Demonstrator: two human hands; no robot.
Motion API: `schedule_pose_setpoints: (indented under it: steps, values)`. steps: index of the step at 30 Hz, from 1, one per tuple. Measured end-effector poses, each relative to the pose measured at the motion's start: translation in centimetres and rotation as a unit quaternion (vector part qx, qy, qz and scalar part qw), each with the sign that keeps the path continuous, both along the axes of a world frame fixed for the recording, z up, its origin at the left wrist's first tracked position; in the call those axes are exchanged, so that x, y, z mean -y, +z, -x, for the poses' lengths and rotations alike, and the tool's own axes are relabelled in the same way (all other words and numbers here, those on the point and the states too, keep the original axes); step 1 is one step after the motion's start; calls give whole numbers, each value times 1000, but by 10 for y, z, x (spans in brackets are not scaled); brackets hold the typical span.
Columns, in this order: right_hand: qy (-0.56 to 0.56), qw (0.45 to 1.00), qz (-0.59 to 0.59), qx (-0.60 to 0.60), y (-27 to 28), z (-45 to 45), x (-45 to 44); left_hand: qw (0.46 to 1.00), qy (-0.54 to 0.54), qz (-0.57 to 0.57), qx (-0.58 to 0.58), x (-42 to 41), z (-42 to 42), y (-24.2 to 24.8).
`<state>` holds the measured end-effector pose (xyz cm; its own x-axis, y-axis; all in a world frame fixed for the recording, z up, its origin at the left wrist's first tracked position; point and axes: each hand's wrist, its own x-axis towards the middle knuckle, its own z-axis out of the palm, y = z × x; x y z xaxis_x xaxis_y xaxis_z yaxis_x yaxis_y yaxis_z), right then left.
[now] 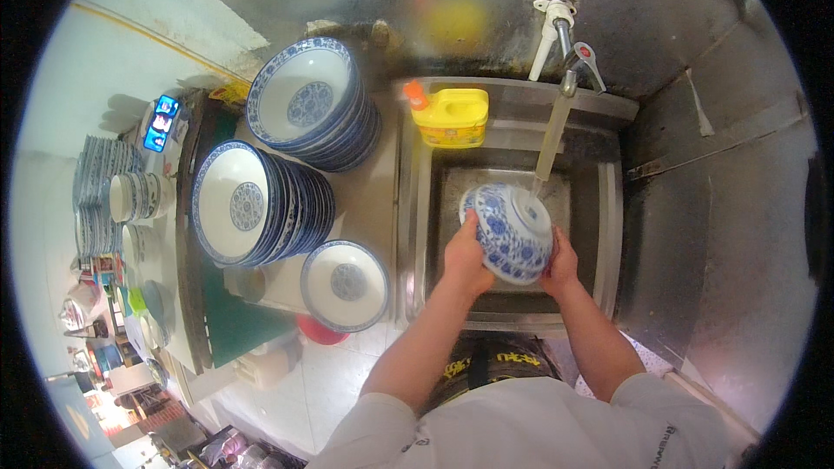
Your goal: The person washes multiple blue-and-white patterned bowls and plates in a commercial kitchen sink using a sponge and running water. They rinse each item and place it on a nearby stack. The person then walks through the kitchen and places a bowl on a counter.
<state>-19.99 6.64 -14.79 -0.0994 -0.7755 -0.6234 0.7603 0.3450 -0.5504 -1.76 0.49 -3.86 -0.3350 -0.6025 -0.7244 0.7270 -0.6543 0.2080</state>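
Note:
Over the stainless steel sink (609,228), both hands grip a blue-and-white patterned ceramic bowl (505,234). My left hand (468,260) is on its left side, with the thumb along the outer wall. My right hand (561,264) clasps the opposite side. The bowl is tilted, its foot ring turned up below the end of a clear hose (554,137). Water runs from that hose onto the foot ring. The bowl's inside is hidden, and a second edge shows at its left; I cannot tell whether another bowl is nested there.
Left of the sink stand two tall stacks of patterned bowls, one behind (306,91) and one in front (241,202). A single bowl (345,285) sits near the counter's front edge. A yellow detergent jug (453,124) stands behind the basin. The tap (573,68) juts from the wall.

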Motion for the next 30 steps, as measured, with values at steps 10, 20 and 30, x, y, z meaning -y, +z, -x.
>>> schedule_pose_setpoints:
  steps: [10, 20, 30]
  values:
    - [0, 997, -3, -74, 20, -37, 11, 724, -367, 336, 478, -17, -4, -1]
    - [355, 766, 201, -496, 48, 14, -21, 918, -130, 62, 370, 6, 12, -14]
    - [82, 993, -72, -36, -34, 91, -63, 992, -75, 40, 96, 8, 28, -50]
